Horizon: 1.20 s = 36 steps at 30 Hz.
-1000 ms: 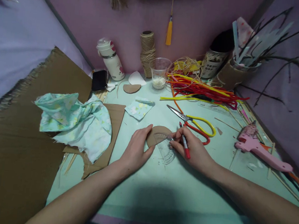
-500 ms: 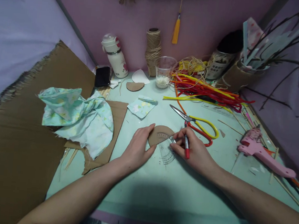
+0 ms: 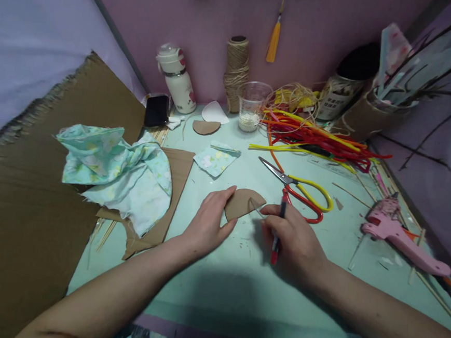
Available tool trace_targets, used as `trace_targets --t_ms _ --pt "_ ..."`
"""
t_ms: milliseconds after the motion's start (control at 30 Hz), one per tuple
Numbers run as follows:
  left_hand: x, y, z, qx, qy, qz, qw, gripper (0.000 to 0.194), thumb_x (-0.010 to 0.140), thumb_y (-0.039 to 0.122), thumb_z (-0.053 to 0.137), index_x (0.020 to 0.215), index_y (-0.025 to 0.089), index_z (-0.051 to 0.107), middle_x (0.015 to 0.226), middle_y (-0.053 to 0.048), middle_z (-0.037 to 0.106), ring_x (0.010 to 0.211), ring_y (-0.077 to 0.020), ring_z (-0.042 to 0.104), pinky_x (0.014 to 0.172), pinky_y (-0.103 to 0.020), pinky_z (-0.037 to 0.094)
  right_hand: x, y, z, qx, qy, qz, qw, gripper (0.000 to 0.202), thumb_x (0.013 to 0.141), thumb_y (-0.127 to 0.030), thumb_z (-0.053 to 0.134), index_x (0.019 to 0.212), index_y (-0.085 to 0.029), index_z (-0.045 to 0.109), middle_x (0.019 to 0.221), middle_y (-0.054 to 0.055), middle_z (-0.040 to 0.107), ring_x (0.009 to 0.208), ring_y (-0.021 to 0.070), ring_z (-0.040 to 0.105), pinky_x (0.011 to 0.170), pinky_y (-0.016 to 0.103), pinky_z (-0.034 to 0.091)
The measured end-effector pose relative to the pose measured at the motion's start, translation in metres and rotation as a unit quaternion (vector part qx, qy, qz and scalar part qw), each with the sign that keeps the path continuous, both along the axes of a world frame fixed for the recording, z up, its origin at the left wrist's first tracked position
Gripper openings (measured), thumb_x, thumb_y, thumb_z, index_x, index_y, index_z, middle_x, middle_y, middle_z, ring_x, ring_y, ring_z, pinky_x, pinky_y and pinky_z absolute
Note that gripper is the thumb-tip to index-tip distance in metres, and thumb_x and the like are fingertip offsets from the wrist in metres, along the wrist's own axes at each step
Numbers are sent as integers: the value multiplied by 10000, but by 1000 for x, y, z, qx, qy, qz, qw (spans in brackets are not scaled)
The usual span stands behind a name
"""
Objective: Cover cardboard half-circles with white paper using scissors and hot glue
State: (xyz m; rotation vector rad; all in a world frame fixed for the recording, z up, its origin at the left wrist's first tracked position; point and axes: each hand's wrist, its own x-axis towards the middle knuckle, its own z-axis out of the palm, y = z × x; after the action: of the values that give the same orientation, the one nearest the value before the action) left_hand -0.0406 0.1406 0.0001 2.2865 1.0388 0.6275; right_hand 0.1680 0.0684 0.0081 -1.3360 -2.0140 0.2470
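Note:
A brown cardboard half-disc (image 3: 241, 204) lies on the pale green table, its rounded edge toward the back left. My left hand (image 3: 209, 217) grips its left side between thumb and fingers. Just right of the piece, my right hand (image 3: 292, 239) is closed round a red and dark marker (image 3: 278, 235). A clear protractor (image 3: 256, 208), seen nearly edge-on, also sits at the right fingertips, its tip over the cardboard. Scissors (image 3: 290, 182) with yellow and red handles lie partly open behind my right hand.
Floral cloth (image 3: 131, 177) rests on cardboard (image 3: 181, 186) at left. A bottle (image 3: 177, 82), twine spool (image 3: 236, 76), plastic cup (image 3: 252, 108) and red and yellow strips (image 3: 317, 137) stand or lie behind. A pink glue gun (image 3: 403, 237) is at right.
The protractor has been lifted and tilted off the cardboard and table by my right hand. The marker has turned in that hand. My left hand stays on the half-disc. The view has shifted slightly.

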Motion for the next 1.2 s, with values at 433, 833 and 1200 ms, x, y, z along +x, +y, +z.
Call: trace_targets --t_ms 433,833,1200 --pt "-1 1 0 3 5 -11 1000 655 830 177 603 1419 239 322 1328 -130 536 1221 -286 501 1044 -510 419 20 17 7 -108 -66 -13 992 357 741 -364 720 987 -202 517 1184 192 625 1017 356 608 808 522 515" --pt "-1 1 0 11 -1 -5 1000 660 829 164 596 1422 246 318 1319 -125 539 1206 -279 506 1022 -503 438 3 3 6 -34 -128 -18 991 81 841 -197 526 908 -192 482 1011 189 641 863 306 591 691 454 521" --pt "-1 1 -4 9 -7 -13 1000 697 815 166 605 1435 256 300 1323 -121 533 1209 -286 506 1005 -507 451 -10 0 2 -31 -98 26 994 81 843 -178 526 922 -189 542 1000 164 665 976 317 592 751 461 532"
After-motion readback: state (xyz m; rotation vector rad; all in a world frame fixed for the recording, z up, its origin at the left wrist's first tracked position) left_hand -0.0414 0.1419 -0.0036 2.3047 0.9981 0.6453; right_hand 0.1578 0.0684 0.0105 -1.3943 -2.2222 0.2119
